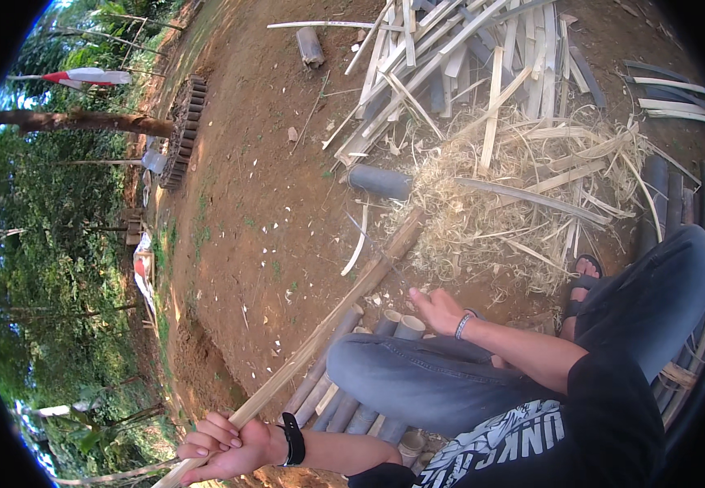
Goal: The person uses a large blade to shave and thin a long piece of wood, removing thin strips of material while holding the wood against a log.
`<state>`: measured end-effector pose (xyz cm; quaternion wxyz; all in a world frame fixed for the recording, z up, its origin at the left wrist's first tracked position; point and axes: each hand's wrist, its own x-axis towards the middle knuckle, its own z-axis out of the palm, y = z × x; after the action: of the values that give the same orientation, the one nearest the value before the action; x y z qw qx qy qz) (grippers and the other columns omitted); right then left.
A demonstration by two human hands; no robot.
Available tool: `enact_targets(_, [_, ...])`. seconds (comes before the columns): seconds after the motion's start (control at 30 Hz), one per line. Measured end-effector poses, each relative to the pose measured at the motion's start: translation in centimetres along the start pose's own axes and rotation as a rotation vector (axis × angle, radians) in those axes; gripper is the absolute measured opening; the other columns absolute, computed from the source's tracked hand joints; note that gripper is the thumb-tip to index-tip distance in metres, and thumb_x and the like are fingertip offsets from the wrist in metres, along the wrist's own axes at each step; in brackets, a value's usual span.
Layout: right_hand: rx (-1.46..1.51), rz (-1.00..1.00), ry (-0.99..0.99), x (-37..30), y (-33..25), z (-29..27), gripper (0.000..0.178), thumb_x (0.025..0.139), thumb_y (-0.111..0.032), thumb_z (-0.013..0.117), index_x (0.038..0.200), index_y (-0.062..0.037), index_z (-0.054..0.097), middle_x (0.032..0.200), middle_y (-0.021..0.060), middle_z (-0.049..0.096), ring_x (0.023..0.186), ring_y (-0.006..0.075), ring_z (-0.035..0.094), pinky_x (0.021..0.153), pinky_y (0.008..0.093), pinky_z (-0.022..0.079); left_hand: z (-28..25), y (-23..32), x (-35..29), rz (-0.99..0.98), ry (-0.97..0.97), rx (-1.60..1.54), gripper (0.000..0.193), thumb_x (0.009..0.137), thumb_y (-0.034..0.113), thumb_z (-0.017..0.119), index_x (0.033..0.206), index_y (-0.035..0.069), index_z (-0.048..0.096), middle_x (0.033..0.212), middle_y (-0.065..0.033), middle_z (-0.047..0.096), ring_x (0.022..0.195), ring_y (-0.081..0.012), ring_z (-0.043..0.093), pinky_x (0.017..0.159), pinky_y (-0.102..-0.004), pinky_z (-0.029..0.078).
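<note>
My left hand (226, 446), with a black watch on its wrist, is closed around one end of a long pale bamboo strip (295, 363). The strip runs up and to the right to a brown length of wood (404, 236). At that far end, the thin dark blade of a knife (378, 249) crosses the strip. My right hand (440, 311), wearing a bracelet, is closed at the near end of the knife, its thumb stretched along it. The handle is mostly hidden in the fist.
Curly shavings (466, 220) pile up beyond my right hand, with a heap of split bamboo strips (531, 49) behind them. A grey bamboo tube (379, 181) lies beside the shavings. Bamboo poles (340, 329) are under my bent leg. Trees line the left.
</note>
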<state>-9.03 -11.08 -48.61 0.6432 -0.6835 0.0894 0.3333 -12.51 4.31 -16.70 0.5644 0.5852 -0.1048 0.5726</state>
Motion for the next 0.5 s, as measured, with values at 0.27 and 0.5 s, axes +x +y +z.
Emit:
enact_targets(0.27, [-0.033, -0.329, -0.122, -2.6, -2.7, 0.9, 0.08, 0.088, -0.064, 0.04, 0.053, 0.0078, 0.049, 0.044, 0.0175, 0.041, 0.043, 0.0258, 0.046, 0.048, 0.0453, 0.04, 0.2, -0.4, 0.2, 0.022, 0.043, 0.075, 0.055, 0.097, 0.056, 0.027, 0.068, 0.01, 0.036, 0.051, 0.0016, 0.023, 0.041, -0.0085, 0.019, 0.039, -0.0227, 0.017])
enact_targets(0.5, [0.098, -0.262, -0.108, -3.0, -3.2, 3.9, 0.081, 0.088, -0.064, 0.04, 0.051, 0.0075, 0.048, 0.044, 0.0184, 0.042, 0.042, 0.0281, 0.049, 0.048, 0.0439, 0.04, -0.8, -1.4, 1.3, -0.02, 0.158, 0.132, 0.055, 0.097, 0.056, 0.028, 0.067, 0.01, 0.035, 0.052, 0.0019, 0.022, 0.041, -0.0084, 0.02, 0.038, -0.0212, 0.017])
